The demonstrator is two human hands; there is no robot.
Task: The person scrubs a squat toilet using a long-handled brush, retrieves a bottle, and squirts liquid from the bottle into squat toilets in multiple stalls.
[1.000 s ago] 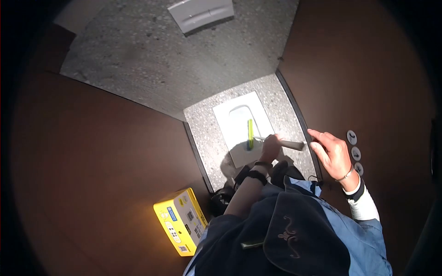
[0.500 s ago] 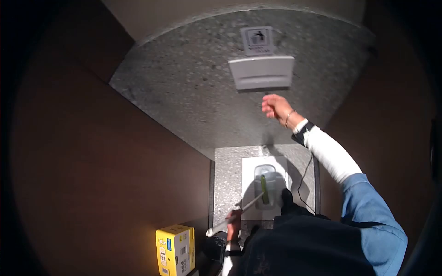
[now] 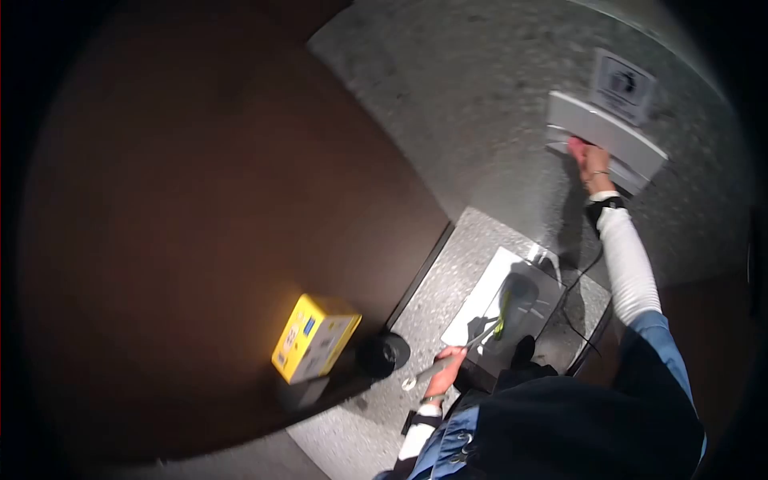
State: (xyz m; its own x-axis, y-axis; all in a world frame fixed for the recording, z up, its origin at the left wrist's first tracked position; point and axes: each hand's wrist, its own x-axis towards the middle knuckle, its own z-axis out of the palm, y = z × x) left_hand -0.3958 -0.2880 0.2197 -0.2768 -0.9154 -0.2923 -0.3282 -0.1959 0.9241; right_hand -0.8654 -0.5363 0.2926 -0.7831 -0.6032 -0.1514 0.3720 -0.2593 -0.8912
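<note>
1. Head view, lower centre: the left hand point(image 3: 450, 368) has its fingers wrapped round the grey handle of a long tool point(image 3: 436, 371); the tool's green head point(image 3: 502, 314) lies over the white floor basin point(image 3: 478, 294), right of centre.
2. Upper right: the right hand point(image 3: 594, 168) is at the lower edge of a white wall unit point(image 3: 608, 132); whether its fingers grasp the edge or only touch it, I cannot tell.
3. Lower left of centre: a round black container point(image 3: 382, 354) stands beside a yellow box point(image 3: 320, 338); the container's inside is too dark to read, and the box's contents are hidden.
4. Shadow obscures part of the basin's hollow; the sign point(image 3: 623, 85) above the wall unit is blurred.
</note>
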